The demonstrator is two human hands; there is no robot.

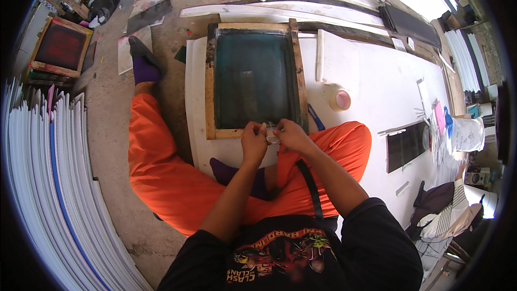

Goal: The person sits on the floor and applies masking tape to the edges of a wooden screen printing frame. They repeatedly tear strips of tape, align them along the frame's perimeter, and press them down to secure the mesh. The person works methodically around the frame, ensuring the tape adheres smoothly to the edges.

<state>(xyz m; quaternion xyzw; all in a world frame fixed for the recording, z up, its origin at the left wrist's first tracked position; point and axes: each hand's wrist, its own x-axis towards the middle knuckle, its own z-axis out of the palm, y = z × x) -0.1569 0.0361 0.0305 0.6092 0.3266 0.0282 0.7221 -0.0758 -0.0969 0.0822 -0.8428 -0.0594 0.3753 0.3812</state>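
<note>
Between my two hands is a small strip of clear tape [272, 134], partly hidden by the fingers. My left hand [254, 143] pinches its left side, and my right hand [292, 137] pinches the other side, fingertips close together. Just beyond them, a wooden screen-printing frame [210, 86] with dark green mesh [253, 70] lies flat on a white board. Both hands are by its near edge. A roll of tape [340, 100] rests on the board to the right. A blue-handled tool [316, 117], perhaps a cutter, lies between the frame and my knee.
White boards [377, 91] cover the floor to the right, with a dark rectangular panel [408, 147] on them. Stacked sheets [54, 183] stand at left. Another framed screen [61, 47] leans behind them. Long white strips [285, 8] lie at the back. A person [452, 210] is at far right.
</note>
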